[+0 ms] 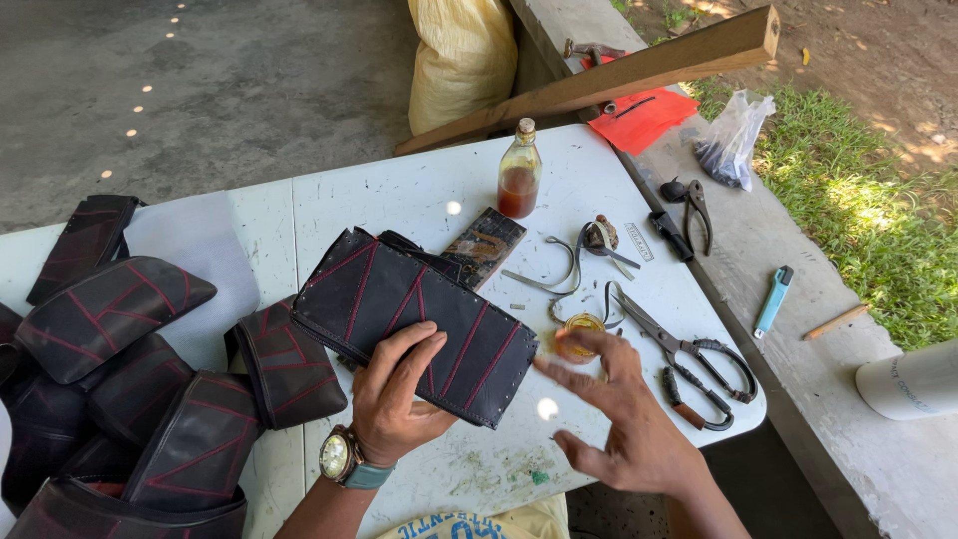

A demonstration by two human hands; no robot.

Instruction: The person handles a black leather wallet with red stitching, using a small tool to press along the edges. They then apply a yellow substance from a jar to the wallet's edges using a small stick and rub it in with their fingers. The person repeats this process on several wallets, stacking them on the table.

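Left hand (394, 394) has its thumb and fingers clamped around the near edge of a black stitched panel (414, 324) with red seams, lifted just off the white table (419, 200) around center frame. Right hand (624, 419) is spread flat and wide open, holding nothing, fingertips right by a little amber glue cup (579, 334) at about 3 o'clock from the panel. Honestly that cup looks easy to knock and slop onto the panel, and the big scissors (689, 364) sit close by. The right hand is motion-blurred, so I can't tell if it touches the cup. The panel pile (130, 389) at 9 o'clock is cut off.
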